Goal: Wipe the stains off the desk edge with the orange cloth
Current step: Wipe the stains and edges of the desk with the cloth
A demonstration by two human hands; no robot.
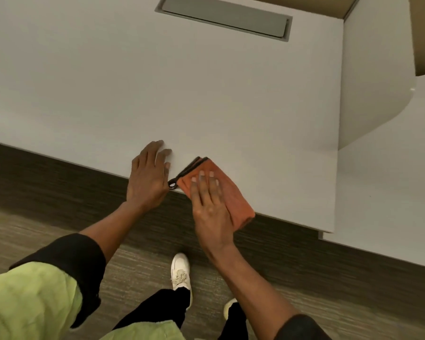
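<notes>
At lower centre, the right hand [210, 204] presses flat, fingers extended, on the cloth [231, 192] at the desk [206, 94] edge; the left hand [147, 177] rests open beside it.

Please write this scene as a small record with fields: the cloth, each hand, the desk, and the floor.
cloth: orange cloth, folded, lying on the desk at its front edge
right hand: right hand, flat on the cloth, fingers spread
left hand: left hand, flat on the bare desk beside the cloth, holding nothing
desk: white desk, grey hatch at the back
stains: none clearly visible
floor: dark carpet
</notes>
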